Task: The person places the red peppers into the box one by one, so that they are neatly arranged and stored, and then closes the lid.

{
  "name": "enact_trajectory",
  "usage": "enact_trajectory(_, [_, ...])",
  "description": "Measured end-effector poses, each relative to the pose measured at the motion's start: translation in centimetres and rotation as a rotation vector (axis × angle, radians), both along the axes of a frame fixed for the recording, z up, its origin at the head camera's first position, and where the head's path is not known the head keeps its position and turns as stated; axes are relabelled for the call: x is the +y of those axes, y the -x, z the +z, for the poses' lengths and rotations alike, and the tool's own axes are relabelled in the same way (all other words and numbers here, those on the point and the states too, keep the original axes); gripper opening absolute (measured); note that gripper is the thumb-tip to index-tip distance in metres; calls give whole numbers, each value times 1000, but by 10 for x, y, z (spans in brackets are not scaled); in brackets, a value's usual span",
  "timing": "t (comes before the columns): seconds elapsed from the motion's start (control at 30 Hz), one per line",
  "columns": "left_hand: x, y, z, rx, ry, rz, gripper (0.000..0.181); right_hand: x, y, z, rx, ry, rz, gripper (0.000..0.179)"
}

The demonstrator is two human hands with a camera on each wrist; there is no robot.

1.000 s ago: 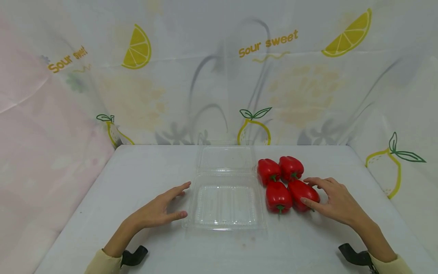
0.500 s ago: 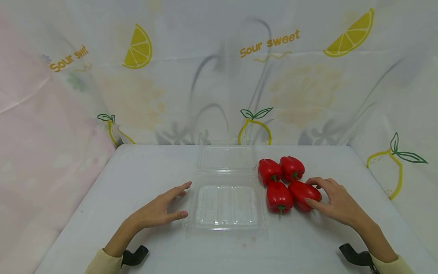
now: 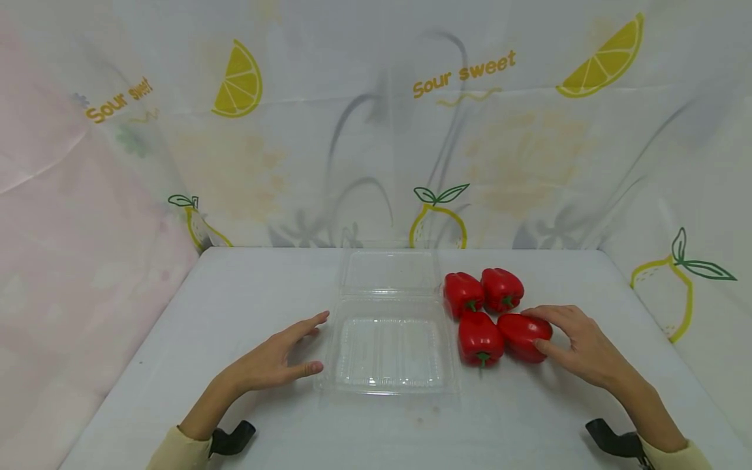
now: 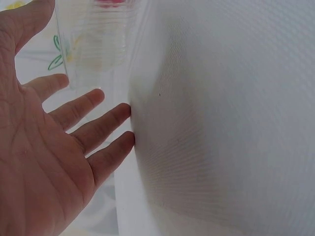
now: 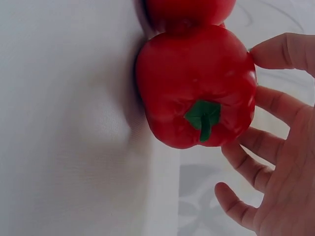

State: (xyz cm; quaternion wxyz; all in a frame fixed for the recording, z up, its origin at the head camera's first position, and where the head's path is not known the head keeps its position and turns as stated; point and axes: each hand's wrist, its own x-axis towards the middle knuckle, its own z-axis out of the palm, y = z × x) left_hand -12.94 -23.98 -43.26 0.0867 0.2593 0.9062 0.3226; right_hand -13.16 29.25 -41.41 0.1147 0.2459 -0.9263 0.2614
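Observation:
My right hand point(image 3: 587, 346) holds the front-right red bell pepper point(image 3: 525, 337), with the thumb at its near side and the fingers at its far side. In the right wrist view, the fingertips meet the skin of this bell pepper point(image 5: 197, 83), whose green stem faces that camera. Beside it on the left lies another bell pepper point(image 3: 480, 339), and behind are two more, a left bell pepper point(image 3: 463, 294) and a right bell pepper point(image 3: 502, 288). My left hand point(image 3: 267, 362) rests with fingers spread, close to the left edge of a clear plastic clamshell box point(image 3: 390, 352).
The clamshell's lid point(image 3: 390, 271) lies folded back behind its base. All of this is on a white table point(image 3: 264, 287), backed by a lemon-printed cloth point(image 3: 364, 130). A black wrist mount point(image 3: 232, 438) sticks out beside the left wrist, and a similar mount point(image 3: 611, 437) beside the right.
The front-right bell pepper has turned under my right hand, its stem end swinging toward the hand, and shifted slightly right and away from the back pepper. My left hand stays still.

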Motion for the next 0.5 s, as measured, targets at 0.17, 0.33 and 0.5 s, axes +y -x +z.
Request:
enact_trajectory(0.17, [0, 0, 1, -5, 0, 2, 82, 1, -1, 0, -6, 2, -1, 46])
enact_trajectory(0.33, [1, -1, 1, -8, 2, 3, 82, 0, -3, 1, -63, 3, -41, 52])
enact_trajectory(0.5, [1, -1, 1, -4, 3, 3, 82, -2, -6, 4, -130, -38, -114, 69])
